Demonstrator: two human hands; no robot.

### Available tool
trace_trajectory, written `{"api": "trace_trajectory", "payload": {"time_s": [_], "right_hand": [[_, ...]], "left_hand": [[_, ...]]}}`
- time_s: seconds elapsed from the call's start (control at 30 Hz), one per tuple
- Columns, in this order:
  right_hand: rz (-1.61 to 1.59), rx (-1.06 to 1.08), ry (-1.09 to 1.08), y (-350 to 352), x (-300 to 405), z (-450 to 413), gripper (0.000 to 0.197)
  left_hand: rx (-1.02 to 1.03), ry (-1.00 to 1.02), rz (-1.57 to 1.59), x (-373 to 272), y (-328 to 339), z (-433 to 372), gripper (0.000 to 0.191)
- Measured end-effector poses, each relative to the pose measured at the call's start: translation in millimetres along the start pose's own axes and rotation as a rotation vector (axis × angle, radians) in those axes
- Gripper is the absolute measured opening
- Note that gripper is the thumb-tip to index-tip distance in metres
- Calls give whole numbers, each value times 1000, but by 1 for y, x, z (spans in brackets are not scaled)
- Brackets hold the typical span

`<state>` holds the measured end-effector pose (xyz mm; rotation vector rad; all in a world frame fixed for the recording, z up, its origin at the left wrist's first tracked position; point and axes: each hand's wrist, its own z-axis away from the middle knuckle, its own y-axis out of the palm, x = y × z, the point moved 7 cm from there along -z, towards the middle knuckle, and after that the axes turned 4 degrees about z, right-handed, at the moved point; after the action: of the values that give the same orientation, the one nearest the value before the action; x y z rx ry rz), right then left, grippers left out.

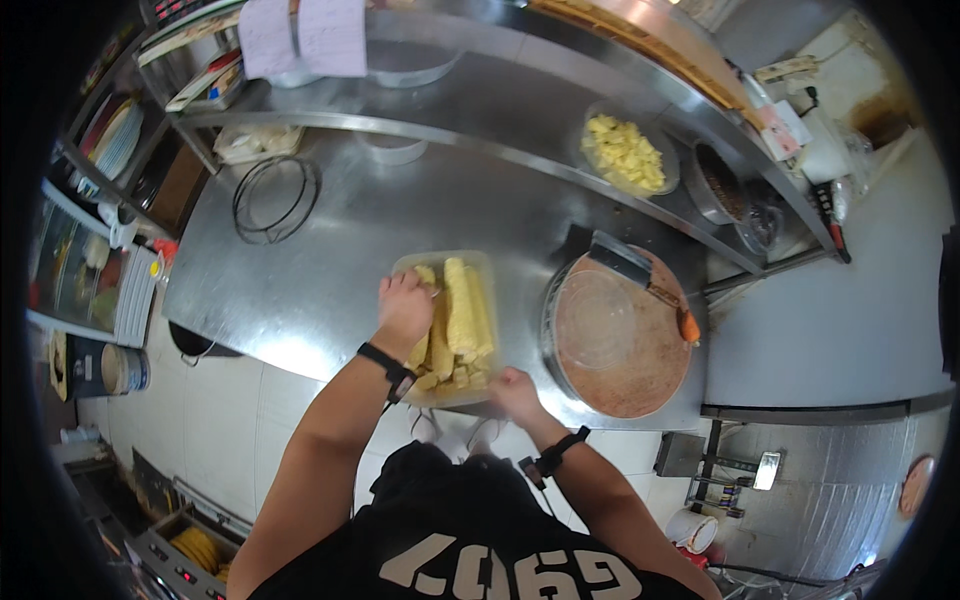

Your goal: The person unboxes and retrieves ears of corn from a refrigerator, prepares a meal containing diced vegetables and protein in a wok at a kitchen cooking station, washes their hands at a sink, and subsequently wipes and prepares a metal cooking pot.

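A clear plastic container [489, 271] stands on the steel table in front of me. Several peeled corn cobs [460, 307] lie lengthwise in it, with cut yellow pieces [454, 381] at the near end. My left hand [406, 304] lies over the container's left rim, fingers curled by the cobs; whether it grips the rim or a cob is hidden. At the near right corner, my right hand [514, 394] is closed against the container's edge, slightly blurred. Right of the container is a round chopping board [637, 375] carrying a clear round lid [595, 319] and a cleaver [621, 259].
Dark wire rings [276, 199] lie on the steel table [337, 255] at the left. The steel shelf [495, 97] above holds a bowl of yellow chunks [626, 156] and a metal pot [712, 184]. A carrot piece [688, 328] touches the cleaver's handle.
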<state>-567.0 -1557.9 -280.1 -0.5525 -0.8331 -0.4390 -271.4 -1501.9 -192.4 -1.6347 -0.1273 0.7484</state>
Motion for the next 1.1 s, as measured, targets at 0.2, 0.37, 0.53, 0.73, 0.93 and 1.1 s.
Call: {"api": "trace_trajectory", "payload": {"time_s": [0.2,0.37,0.53,0.73,0.93,1.1], "right_hand": [[-277,-55,64,-18,8,26,9],[-479,-97,62,-45,28,63,9],[-647,-130,17,-83,103,82,17],[-689,-181,-214,-126,277,72,16],[-752,-102,-240,-139,331,-41,14],[-842,-128,-320,-136,357,-114,14]], "left_hand": [[-208,-98,606,34,-19,13,13],[-160,-246,1162,35,-88,34,14],[-284,-115,1025,48,-127,42,16],[-231,-162,1067,13,-162,31,16],[-176,-190,1195,7,-156,58,16],[-164,-323,1100,19,-167,128,16]]}}
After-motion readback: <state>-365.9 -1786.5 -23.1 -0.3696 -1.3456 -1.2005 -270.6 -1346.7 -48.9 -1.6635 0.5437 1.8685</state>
